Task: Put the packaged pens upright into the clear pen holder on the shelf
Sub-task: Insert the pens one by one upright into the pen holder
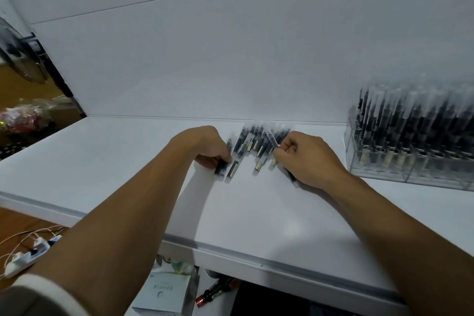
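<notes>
Several black pens in clear sleeves, gold-banded, flat on shelf

Left hand, right hand, seemingly gripping pens

A white shelf runs along white wall panels; soft light glares off its top. Below left, brown floor carries a power strip and pale cables
</notes>
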Available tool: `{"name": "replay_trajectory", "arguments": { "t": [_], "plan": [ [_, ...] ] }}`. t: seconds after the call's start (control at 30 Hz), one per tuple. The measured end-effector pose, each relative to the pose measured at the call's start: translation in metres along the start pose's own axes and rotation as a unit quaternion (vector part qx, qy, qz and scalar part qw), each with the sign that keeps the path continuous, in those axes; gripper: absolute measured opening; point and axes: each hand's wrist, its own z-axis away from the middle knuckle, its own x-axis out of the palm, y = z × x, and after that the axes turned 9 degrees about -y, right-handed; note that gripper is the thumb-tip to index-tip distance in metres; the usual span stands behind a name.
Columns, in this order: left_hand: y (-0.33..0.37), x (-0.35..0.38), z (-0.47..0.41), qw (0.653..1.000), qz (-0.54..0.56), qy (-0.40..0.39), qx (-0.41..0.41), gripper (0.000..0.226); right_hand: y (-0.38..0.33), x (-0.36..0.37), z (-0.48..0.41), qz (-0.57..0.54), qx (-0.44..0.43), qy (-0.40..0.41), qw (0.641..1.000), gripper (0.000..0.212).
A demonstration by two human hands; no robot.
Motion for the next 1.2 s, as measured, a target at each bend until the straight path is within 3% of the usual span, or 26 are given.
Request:
{"name": "replay_trajectory", "arguments": {
  "t": [0.23,0.37,0.5,0.63,0.93,1.03,1.2],
  "plan": [
    [-0.014,-0.002,0.009,0.997,0.025,0.071,0.02,0.016,-0.002,-0.003,0.001,-0.037,-0.038,0.013,0.999,0.012],
    [-0.014,-0.006,0.029,0.975,0.148,0.112,0.122,0.015,-0.007,-0.008,0.011,-0.134,-0.044,0.026,0.99,0.015],
    [0.01,0.014,0.058,0.942,0.224,0.114,0.224,0.016,-0.01,-0.032,0.024,-0.114,-0.05,0.037,0.991,0.012],
    [0.045,0.058,0.074,0.912,0.259,0.062,0.311,0.026,0.008,-0.064,0.053,-0.135,-0.055,0.08,0.986,0.011],
    [0.153,0.189,0.096,0.828,0.377,-0.072,0.41,0.001,0.098,-0.145,0.154,-0.159,-0.034,0.243,0.956,0.011],
    [0.184,0.22,0.101,0.801,0.414,-0.116,0.416,0.007,0.124,-0.179,0.174,-0.164,-0.016,0.314,0.935,0.009],
    [0.204,0.237,0.094,0.793,0.394,-0.163,0.436,0.021,0.155,-0.224,0.181,-0.135,0.006,0.424,0.896,0.011]
  ]
}}
